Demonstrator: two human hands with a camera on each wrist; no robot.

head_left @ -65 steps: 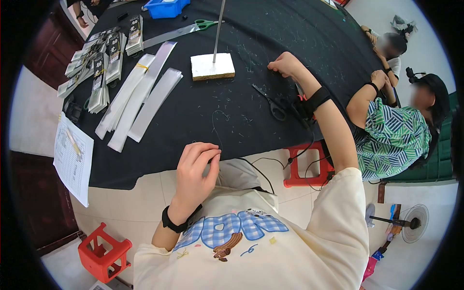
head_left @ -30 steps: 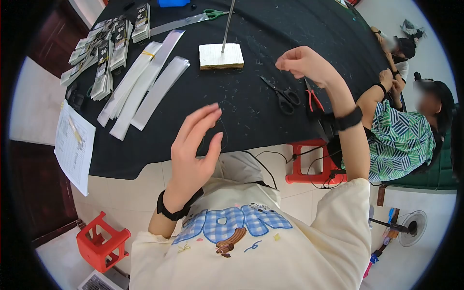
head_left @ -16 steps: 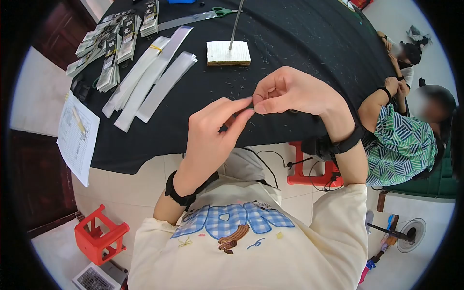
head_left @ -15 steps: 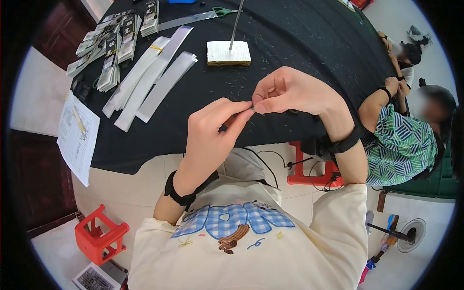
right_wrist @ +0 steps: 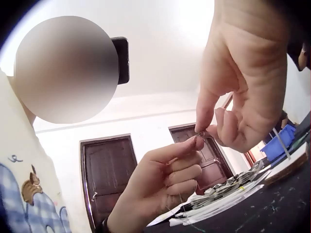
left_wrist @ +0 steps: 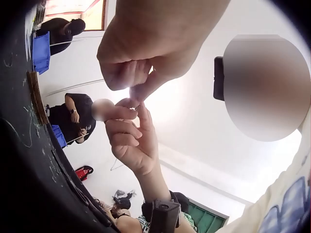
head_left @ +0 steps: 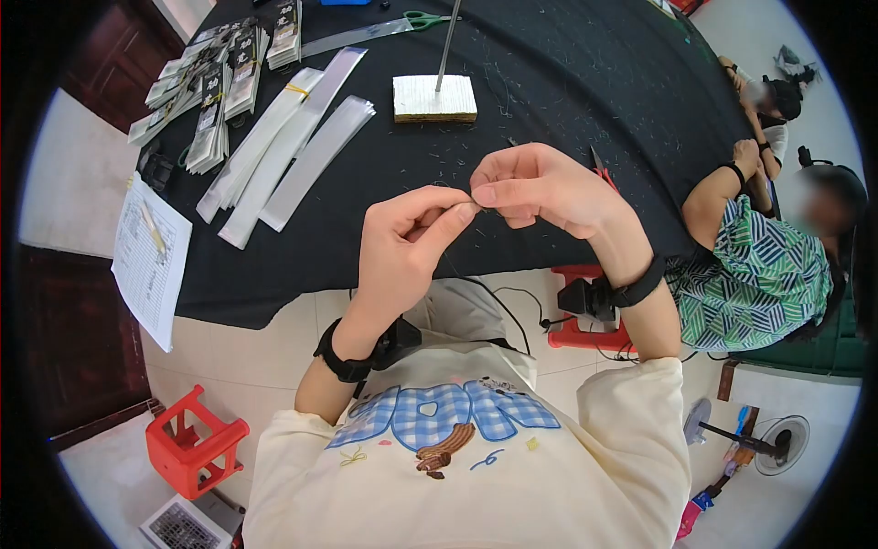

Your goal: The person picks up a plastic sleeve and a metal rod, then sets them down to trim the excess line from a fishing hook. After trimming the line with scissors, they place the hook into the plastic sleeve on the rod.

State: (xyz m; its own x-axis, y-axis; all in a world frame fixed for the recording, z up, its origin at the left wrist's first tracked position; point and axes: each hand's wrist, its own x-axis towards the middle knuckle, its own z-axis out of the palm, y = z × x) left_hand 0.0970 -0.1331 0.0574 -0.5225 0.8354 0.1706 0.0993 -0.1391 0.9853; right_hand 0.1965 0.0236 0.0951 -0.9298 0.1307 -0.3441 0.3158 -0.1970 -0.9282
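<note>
You are working over a black tablecloth point(head_left: 315, 261) that is covering the table across the upper part of the head view, with short thread scraps lying scattered on it. Pale floor tiles point(head_left: 279, 357) are showing below its edge, a red stool point(head_left: 197, 441) is standing at the lower left, and another person in a green patterned top point(head_left: 745, 270) is sitting at the right.

Near the middle of the frame, your left hand point(head_left: 402, 238) and right hand point(head_left: 553, 189) are meeting fingertip to fingertip. Both are pinching narrowly, thumb against finger, and the thread point(head_left: 484, 209) is running between them; it is so fine that you can hardly make out its ends.

White plastic strips point(head_left: 283, 142) are lying left of your hands, with printed packets point(head_left: 213, 114) at the upper left. A white-topped block point(head_left: 412, 96) is carrying an upright metal rod point(head_left: 449, 46) above your hands, and green-handled scissors point(head_left: 422, 18) are lying behind it. Your right hand is partly covering the red-handled pliers point(head_left: 604, 172).
</note>
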